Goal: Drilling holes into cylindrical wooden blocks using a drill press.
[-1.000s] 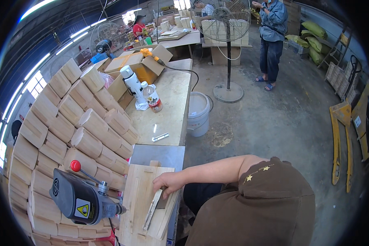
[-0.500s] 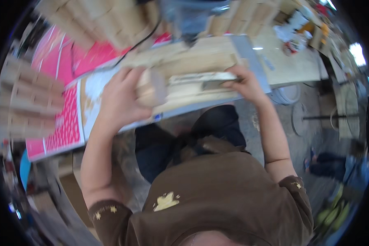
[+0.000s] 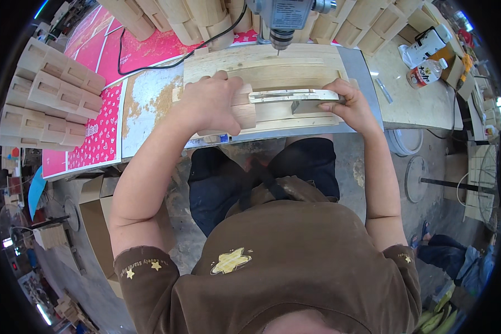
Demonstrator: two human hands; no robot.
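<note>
My left hand (image 3: 214, 104) is wrapped over a pale, rounded wooden block (image 3: 244, 115) lying on a wooden board jig (image 3: 317, 65). The block's right end meets a long, narrow, pale strip (image 3: 295, 96) with dark lines along it. My right hand (image 3: 350, 103) closes thumb and fingers round the strip's right end. Below the strip stands a small grey plate (image 3: 301, 107); whether it is joined to the strip I cannot tell. Just beyond my hands a drill (image 3: 282, 38) points its thin bit down over the board, apart from the block.
Similar wooden blocks stand stacked at the left (image 3: 55, 103) and along the back. A black cable (image 3: 167, 67) crosses the pink-covered table (image 3: 94, 119), which is dusted with sawdust. On the right-hand table lie a bottle (image 3: 426, 74) and a slim clear tube (image 3: 384, 91). A cardboard box (image 3: 97, 209) stands below.
The block in my left hand has turned and come down onto the board, against the strip's left end. My right hand still grips the strip. The whole view has shifted and sharpened.
</note>
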